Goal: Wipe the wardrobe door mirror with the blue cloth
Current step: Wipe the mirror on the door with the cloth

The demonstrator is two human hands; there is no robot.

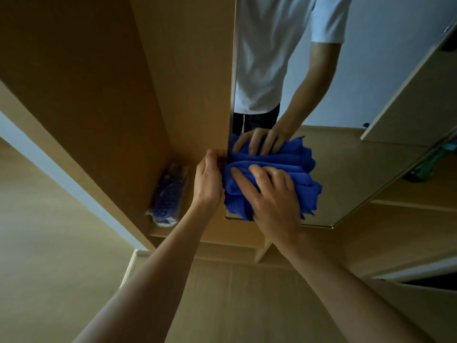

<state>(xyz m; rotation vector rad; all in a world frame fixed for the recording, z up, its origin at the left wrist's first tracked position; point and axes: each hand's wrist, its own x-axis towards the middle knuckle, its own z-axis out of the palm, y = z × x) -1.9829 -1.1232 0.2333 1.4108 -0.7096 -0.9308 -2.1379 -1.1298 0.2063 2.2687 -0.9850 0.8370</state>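
The wardrobe door mirror fills the upper right of the view and reflects a person in a white shirt. A bunched blue cloth lies against the mirror's lower left corner. My right hand presses the cloth flat onto the glass with spread fingers. My left hand grips the left edge of the door beside the cloth, fingers curled round the edge. The cloth and my right hand are doubled in the reflection just above.
A wooden wardrobe panel stands to the left. A clear plastic bag with something blue inside lies on the wardrobe's bottom shelf. Wooden flooring runs below. Another wardrobe door shows in the reflection at right.
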